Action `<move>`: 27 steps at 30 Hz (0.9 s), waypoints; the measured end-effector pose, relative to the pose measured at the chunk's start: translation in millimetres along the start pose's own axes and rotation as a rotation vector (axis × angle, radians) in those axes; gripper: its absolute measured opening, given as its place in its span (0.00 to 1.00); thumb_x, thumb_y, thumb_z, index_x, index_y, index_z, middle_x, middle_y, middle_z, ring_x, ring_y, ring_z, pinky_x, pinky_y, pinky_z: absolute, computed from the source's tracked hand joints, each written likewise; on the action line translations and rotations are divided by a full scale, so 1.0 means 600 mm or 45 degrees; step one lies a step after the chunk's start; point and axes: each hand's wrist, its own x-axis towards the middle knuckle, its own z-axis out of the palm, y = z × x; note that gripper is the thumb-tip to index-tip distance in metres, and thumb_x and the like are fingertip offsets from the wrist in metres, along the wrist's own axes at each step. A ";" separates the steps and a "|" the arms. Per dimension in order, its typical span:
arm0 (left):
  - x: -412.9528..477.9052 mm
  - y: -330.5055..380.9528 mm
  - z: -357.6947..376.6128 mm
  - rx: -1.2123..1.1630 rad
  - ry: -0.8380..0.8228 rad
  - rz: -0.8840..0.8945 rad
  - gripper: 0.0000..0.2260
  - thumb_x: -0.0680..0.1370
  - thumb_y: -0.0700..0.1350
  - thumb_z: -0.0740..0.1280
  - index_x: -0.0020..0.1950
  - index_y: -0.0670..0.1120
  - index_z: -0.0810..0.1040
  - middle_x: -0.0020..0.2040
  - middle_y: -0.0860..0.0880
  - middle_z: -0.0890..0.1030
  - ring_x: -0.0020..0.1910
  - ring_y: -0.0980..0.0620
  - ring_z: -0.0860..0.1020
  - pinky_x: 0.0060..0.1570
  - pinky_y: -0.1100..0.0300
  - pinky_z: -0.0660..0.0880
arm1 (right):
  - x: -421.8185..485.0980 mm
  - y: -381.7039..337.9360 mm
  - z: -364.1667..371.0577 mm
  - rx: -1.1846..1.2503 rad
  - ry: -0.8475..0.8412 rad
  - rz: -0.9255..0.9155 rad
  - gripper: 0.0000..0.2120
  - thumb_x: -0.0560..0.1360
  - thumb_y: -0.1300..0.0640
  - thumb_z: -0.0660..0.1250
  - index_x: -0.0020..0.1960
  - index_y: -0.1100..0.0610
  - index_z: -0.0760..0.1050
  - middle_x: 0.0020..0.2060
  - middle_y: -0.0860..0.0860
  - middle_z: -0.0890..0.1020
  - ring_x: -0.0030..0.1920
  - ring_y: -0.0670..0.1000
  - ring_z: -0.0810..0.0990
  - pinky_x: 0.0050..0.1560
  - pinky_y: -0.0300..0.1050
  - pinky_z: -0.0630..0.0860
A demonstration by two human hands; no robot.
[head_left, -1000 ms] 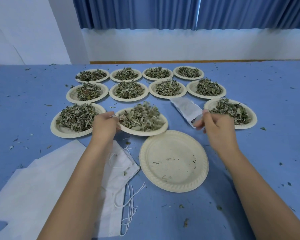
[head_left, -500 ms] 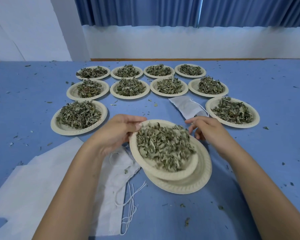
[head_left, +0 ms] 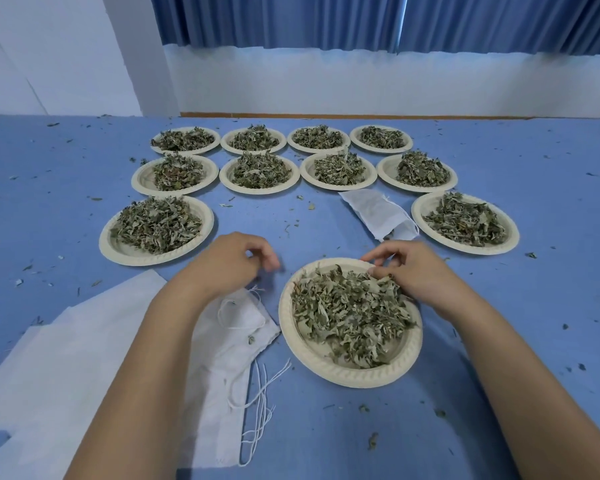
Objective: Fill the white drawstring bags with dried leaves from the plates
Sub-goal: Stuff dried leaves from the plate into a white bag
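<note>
Left hand — fingers loosely curled, empty, over white bags. Right hand — fingers curled at far rim of plate of dried leaves; grip cannot be told. Single bag just beyond right fingers, on table.

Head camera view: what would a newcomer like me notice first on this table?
Ten paper plates heaped with dried leaves stand in rows across the far side of the blue table. An eleventh full plate sits nearest, between the person's left hand and right hand, whose fingers lie at its far rim. White drawstring bags lie flat under the left forearm.
</note>
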 end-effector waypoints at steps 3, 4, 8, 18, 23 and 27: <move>-0.010 -0.011 -0.022 0.159 -0.219 -0.094 0.20 0.75 0.32 0.60 0.36 0.52 0.84 0.37 0.56 0.83 0.36 0.63 0.78 0.35 0.75 0.69 | 0.000 -0.001 0.001 -0.006 0.006 0.010 0.06 0.72 0.66 0.72 0.47 0.58 0.82 0.36 0.49 0.77 0.25 0.37 0.69 0.28 0.28 0.64; -0.013 -0.011 -0.026 0.160 -0.354 -0.116 0.19 0.75 0.33 0.62 0.36 0.54 0.85 0.36 0.58 0.83 0.34 0.64 0.77 0.36 0.74 0.69 | 0.001 -0.002 0.002 -0.007 0.008 0.012 0.06 0.72 0.66 0.72 0.46 0.57 0.82 0.35 0.48 0.77 0.25 0.37 0.69 0.28 0.28 0.64; -0.023 -0.013 -0.034 0.078 -0.621 -0.150 0.15 0.75 0.36 0.68 0.41 0.56 0.86 0.36 0.55 0.77 0.33 0.57 0.73 0.33 0.67 0.69 | 0.000 -0.004 0.004 -0.015 0.019 0.011 0.06 0.73 0.66 0.72 0.46 0.56 0.82 0.34 0.47 0.78 0.25 0.37 0.69 0.28 0.27 0.64; -0.020 -0.014 -0.025 0.155 -0.382 -0.068 0.12 0.73 0.39 0.73 0.34 0.54 0.83 0.35 0.54 0.78 0.32 0.58 0.74 0.34 0.66 0.70 | -0.005 -0.009 0.021 0.130 0.055 0.052 0.07 0.74 0.67 0.70 0.48 0.56 0.81 0.35 0.52 0.79 0.35 0.50 0.73 0.32 0.32 0.68; -0.017 0.004 -0.026 -0.282 0.306 0.243 0.12 0.76 0.36 0.70 0.37 0.51 0.81 0.34 0.52 0.80 0.31 0.57 0.75 0.33 0.70 0.71 | -0.016 -0.026 0.003 0.260 0.234 -0.157 0.10 0.78 0.65 0.65 0.46 0.51 0.80 0.44 0.50 0.82 0.43 0.46 0.77 0.49 0.40 0.71; -0.021 0.043 0.002 -0.053 0.605 0.819 0.10 0.73 0.29 0.66 0.44 0.43 0.79 0.42 0.51 0.78 0.41 0.56 0.75 0.44 0.67 0.72 | -0.032 -0.049 0.004 0.446 0.049 -0.430 0.07 0.78 0.61 0.64 0.51 0.56 0.80 0.43 0.45 0.84 0.45 0.42 0.80 0.48 0.34 0.74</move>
